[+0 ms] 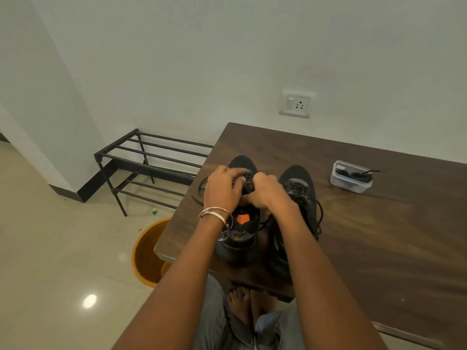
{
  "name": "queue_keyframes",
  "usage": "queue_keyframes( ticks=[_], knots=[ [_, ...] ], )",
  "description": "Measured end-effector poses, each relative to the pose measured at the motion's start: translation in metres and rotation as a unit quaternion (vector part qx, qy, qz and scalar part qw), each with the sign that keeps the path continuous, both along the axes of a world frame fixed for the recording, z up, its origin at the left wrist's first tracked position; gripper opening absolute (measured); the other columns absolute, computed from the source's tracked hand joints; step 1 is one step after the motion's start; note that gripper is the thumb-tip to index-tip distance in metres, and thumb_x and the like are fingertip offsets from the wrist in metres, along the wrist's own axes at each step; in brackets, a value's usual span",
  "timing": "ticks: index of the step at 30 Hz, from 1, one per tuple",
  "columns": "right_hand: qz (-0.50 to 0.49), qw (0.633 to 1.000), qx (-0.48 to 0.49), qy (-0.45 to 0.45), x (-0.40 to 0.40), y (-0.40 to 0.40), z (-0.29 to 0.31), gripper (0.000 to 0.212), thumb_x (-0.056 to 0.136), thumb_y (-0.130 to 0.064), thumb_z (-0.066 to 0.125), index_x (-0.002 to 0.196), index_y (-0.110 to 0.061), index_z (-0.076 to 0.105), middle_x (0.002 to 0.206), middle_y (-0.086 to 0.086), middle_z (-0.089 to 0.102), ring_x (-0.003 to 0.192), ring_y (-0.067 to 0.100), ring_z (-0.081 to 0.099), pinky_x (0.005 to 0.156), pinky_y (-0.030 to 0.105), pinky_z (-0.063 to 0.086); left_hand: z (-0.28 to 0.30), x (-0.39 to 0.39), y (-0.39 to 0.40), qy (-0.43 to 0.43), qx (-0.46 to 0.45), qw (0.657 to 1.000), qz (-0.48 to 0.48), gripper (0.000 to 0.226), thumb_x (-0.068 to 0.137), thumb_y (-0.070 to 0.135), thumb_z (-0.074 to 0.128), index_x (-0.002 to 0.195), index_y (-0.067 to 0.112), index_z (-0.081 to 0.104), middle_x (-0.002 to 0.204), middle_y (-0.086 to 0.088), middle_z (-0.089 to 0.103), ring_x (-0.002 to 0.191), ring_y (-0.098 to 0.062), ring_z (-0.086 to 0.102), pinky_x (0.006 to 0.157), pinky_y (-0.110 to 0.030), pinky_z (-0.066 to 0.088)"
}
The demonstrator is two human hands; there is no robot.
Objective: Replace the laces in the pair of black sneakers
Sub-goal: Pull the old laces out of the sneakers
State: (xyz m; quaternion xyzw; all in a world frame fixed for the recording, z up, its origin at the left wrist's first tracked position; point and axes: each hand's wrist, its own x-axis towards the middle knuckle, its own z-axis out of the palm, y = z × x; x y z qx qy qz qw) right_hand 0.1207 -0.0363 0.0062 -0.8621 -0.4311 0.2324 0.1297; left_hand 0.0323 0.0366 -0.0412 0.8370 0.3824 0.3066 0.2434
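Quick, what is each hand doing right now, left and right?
Left hand: fingers curled on the laces of the left sneaker.
Right hand: fingers curled, pinching the same laces.

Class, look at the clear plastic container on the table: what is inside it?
The clear container holds dark coiled laces, one end trailing over its rim onto the table. How many laces there are, and anything beneath them, cannot be made out.

Beyond my hands, a wall socket (297, 104) on the pale wall (227, 46); to their left, a metal shoe rack (149, 160), orange bucket (147, 251), glossy tiled floor (63, 261).
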Motion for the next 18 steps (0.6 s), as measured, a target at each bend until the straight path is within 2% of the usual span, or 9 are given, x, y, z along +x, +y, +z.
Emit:
queue_keyframes(
  ticks=[3, 6, 8, 10, 12, 14, 18],
  knots=[
    [-0.009, 1.000, -0.004, -0.014, 0.002, 0.001, -0.007, 0.037, 0.091, -0.025, 0.065, 0.120, -0.006, 0.052, 0.120, 0.018, 0.055, 0.104, 0.037, 0.061, 0.086, 0.045, 0.056, -0.004, 0.003, 0.005, 0.067, -0.010, 0.997, -0.025, 0.027, 0.095, 0.025, 0.057, 0.119, 0.020, 0.068, 0.112, -0.003, 0.057, 0.100, -0.019, 0.055, 0.078, -0.021, 0.034],
    [-0.025, 0.999, 0.014, 0.029, 0.011, 0.000, -0.005, 0.021, 0.092, -0.019, 0.059, 0.105, -0.004, 0.051, 0.104, 0.016, 0.057, 0.088, 0.038, 0.067, 0.073, 0.047, 0.061, -0.005, 0.005, 0.004, 0.121, 0.012, 0.992, -0.029, 0.029, 0.095, 0.026, 0.054, 0.121, 0.022, 0.067, 0.116, -0.006, 0.055, 0.104, -0.024, 0.054, 0.085, -0.030, 0.041],
    [-0.042, 0.995, 0.023, 0.084, 0.016, -0.003, -0.006, 0.019, 0.092, -0.016, 0.060, 0.101, -0.001, 0.054, 0.098, 0.018, 0.062, 0.077, 0.039, 0.070, 0.068, 0.048, 0.061, -0.004, 0.006, 0.002, 0.147, 0.021, 0.989, -0.020, 0.030, 0.095, 0.028, 0.053, 0.122, 0.025, 0.065, 0.117, -0.006, 0.054, 0.105, -0.025, 0.053, 0.087, -0.036, 0.045],
    [-0.051, 0.990, 0.026, 0.129, 0.017, -0.007, -0.006, 0.021, 0.093, -0.018, 0.061, 0.103, 0.000, 0.057, 0.095, 0.019, 0.066, 0.071, 0.038, 0.073, 0.064, 0.046, 0.062, -0.004, 0.007, 0.001, 0.157, 0.023, 0.987, -0.001, 0.030, 0.093, 0.028, 0.055, 0.122, 0.028, 0.065, 0.116, -0.005, 0.055, 0.106, -0.026, 0.054, 0.084, -0.037, 0.047],
    [-0.048, 0.989, 0.020, 0.139, 0.018, -0.008, -0.009, 0.024, 0.095, -0.023, 0.060, 0.105, -0.001, 0.057, 0.098, 0.019, 0.066, 0.072, 0.036, 0.073, 0.065, 0.043, 0.063, -0.003, 0.010, 0.000, 0.171, 0.034, 0.985, 0.011, 0.028, 0.091, 0.029, 0.058, 0.118, 0.027, 0.065, 0.114, -0.004, 0.055, 0.105, -0.027, 0.055, 0.080, -0.039, 0.048],
    [-0.037, 0.990, 0.011, 0.139, 0.018, -0.006, -0.013, 0.026, 0.096, -0.025, 0.057, 0.103, 0.000, 0.057, 0.100, 0.019, 0.065, 0.070, 0.034, 0.071, 0.060, 0.036, 0.062, -0.002, 0.013, -0.001, 0.195, 0.055, 0.979, 0.011, 0.025, 0.091, 0.032, 0.058, 0.114, 0.023, 0.062, 0.113, -0.004, 0.055, 0.103, -0.029, 0.056, 0.075, -0.040, 0.048],
    [-0.014, 0.993, -0.009, 0.117, 0.016, -0.003, -0.021, 0.022, 0.097, -0.023, 0.055, 0.080, -0.009, 0.053, 0.094, 0.017, 0.063, 0.064, 0.024, 0.061, 0.045, 0.025, 0.048, -0.004, 0.017, 0.001, 0.209, 0.101, 0.973, 0.011, 0.022, 0.095, 0.033, 0.051, 0.113, 0.021, 0.058, 0.110, -0.005, 0.055, 0.097, -0.032, 0.058, 0.066, -0.038, 0.043]
  ],
)
